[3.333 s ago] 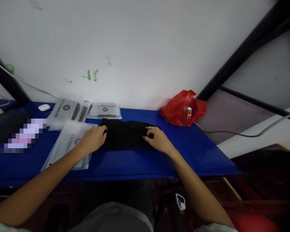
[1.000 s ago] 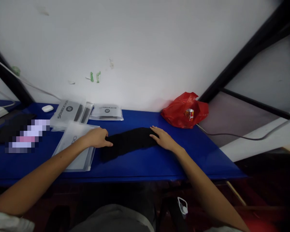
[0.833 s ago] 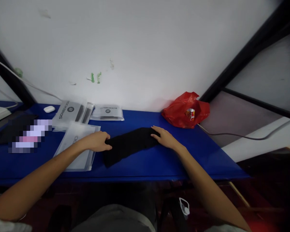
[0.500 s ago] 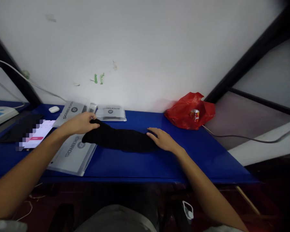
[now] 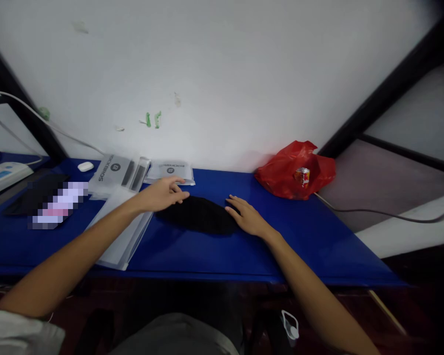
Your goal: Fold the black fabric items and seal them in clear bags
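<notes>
A black piece of fabric (image 5: 200, 215), doubled over into a short bundle, lies on the blue table in front of me; its exact kind does not show. At its upper left edge is my left hand (image 5: 165, 194), fingers bent and apart, the lowest fingertip touching the fabric. My right hand (image 5: 249, 217) lies at the fabric's right end with its fingers spread. Under my left forearm sits a frosted zip bag (image 5: 135, 241), partly covered by the arm.
Printed zip bags (image 5: 113, 173) and another flat bag (image 5: 172, 172) lie near the wall. A red plastic bag (image 5: 281, 172) stands at the back right. To the left are a phone (image 5: 61, 204), a white case (image 5: 85, 166) and a power strip (image 5: 9, 175).
The fabric's left part has been folded over to the right, making it shorter. My left hand has moved right and loosened its grip; my right hand has stayed at the other end.
</notes>
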`<action>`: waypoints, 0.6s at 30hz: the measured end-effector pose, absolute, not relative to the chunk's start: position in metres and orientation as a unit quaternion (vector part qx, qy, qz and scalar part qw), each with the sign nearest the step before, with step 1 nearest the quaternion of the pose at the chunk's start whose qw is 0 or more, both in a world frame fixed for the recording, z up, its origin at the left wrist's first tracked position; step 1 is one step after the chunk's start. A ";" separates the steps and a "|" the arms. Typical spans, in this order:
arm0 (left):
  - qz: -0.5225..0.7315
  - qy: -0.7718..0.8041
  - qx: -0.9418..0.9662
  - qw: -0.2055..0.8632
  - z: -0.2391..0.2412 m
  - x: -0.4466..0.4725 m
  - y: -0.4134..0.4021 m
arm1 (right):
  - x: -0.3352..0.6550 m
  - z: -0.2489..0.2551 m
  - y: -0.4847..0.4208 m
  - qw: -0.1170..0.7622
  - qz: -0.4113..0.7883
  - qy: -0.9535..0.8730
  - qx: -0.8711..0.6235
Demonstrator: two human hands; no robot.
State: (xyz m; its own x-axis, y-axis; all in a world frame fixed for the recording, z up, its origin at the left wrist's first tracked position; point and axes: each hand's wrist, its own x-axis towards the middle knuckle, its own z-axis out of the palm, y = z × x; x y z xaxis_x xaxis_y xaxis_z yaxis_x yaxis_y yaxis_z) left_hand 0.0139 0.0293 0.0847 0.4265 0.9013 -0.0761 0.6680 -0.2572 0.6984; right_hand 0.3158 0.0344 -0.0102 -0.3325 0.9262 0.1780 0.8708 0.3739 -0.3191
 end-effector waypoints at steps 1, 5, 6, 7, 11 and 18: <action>0.168 0.495 0.790 0.320 0.077 0.017 0.026 | 0.316 -0.010 0.035 0.167 0.083 -0.812 -0.553; 0.125 0.452 0.857 0.217 0.046 0.022 0.015 | 0.307 -0.003 0.031 0.204 0.051 -0.810 -0.548; 0.119 0.439 0.866 0.207 0.041 0.021 0.013 | 0.301 0.001 0.028 0.223 0.037 -0.814 -0.536; 0.120 0.431 0.871 0.203 0.038 0.020 0.011 | 0.294 0.006 0.024 0.240 0.025 -0.821 -0.517; 0.179 0.431 0.865 0.185 0.035 0.014 0.012 | 0.255 0.028 0.009 0.236 0.026 -0.879 -0.413; 0.210 0.547 0.806 0.083 0.027 -0.004 0.014 | 0.220 0.032 0.011 0.155 0.059 -0.922 -0.349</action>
